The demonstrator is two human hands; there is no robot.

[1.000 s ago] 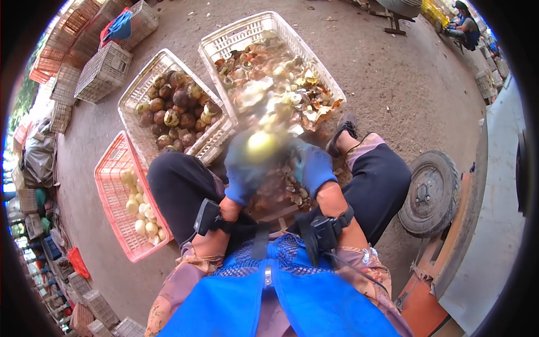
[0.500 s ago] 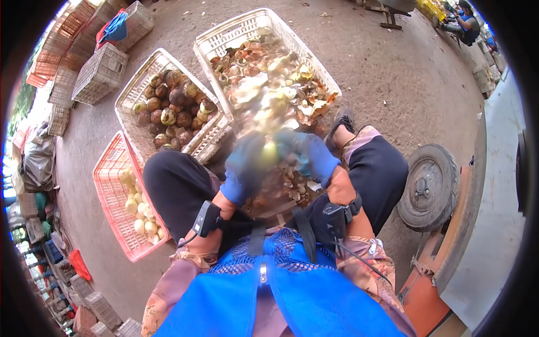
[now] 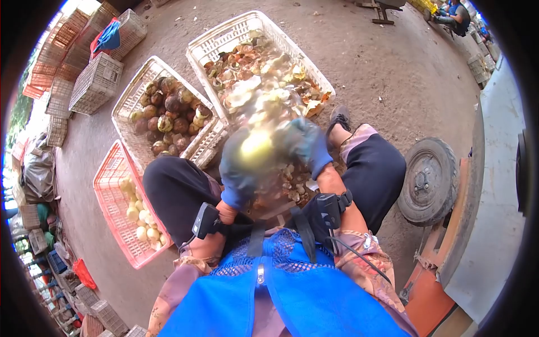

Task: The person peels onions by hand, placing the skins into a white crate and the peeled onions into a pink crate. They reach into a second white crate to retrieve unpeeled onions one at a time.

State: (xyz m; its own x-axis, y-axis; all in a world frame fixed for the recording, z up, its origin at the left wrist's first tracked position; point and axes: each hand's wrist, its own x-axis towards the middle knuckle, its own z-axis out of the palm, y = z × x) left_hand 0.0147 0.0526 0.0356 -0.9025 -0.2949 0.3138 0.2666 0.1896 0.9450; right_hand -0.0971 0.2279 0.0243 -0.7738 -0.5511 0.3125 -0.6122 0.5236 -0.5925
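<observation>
My left hand (image 3: pixel 237 168), in a dark blue glove, is closed round a round, pale yellow-green bulb or fruit (image 3: pixel 256 147), blurred by motion. Just right of it is my right hand (image 3: pixel 307 144), in a blue-grey glove with its fingers curled; I cannot make out what they grip. Both hands are between my knees, at the near end of a white crate (image 3: pixel 196 56) of brown, orange and white peelings (image 3: pixel 245 90). More peelings (image 3: pixel 295 182) lie below the hands.
Left stands a white crate (image 3: pixel 119 112) of brown-purple round produce (image 3: pixel 174 121). A pink crate (image 3: pixel 106 194) holds pale peeled pieces (image 3: pixel 147 222). A wheel (image 3: pixel 425 181) and metal-topped cart (image 3: pixel 485 185) stand right. Stacked crates (image 3: pixel 95 84) and another person (image 3: pixel 457 18) are farther off.
My hands have moved apart; the right has risen slightly. The pale round piece has shifted a little left and shows more fully. The whole view has shifted slightly.
</observation>
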